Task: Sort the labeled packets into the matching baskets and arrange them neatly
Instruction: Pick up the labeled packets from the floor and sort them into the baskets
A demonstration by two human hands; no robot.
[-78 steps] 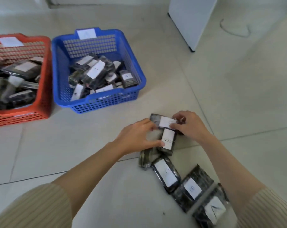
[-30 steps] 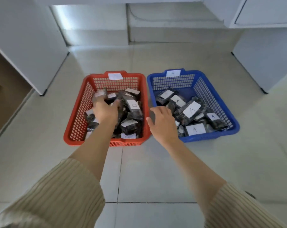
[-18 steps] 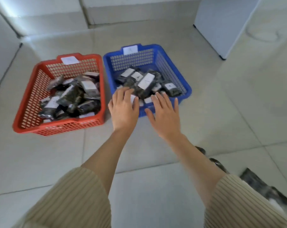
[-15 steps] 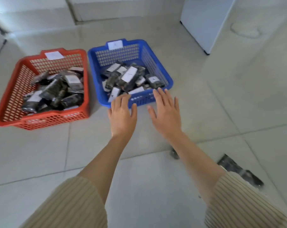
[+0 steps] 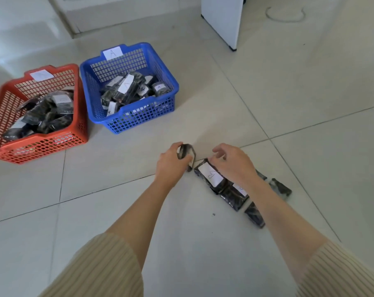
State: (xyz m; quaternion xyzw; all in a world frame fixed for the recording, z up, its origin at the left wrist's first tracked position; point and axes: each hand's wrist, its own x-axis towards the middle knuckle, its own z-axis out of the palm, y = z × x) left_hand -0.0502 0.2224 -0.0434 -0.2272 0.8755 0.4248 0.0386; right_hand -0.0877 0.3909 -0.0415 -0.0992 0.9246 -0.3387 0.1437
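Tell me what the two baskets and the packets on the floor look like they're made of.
Red basket and blue basket: likely moulded plastic, smooth and slightly glossy, with uniform colour and open lattice walls. Packets on the floor: probably thin clear plastic film, shiny and crinkled, over dark contents; their white labels look like matte paper.

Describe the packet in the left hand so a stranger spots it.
From the blue basket, look nearer the camera to the row of dark packets on the floor. Left of it, the left hand grips one packet, the only one not lying flat.
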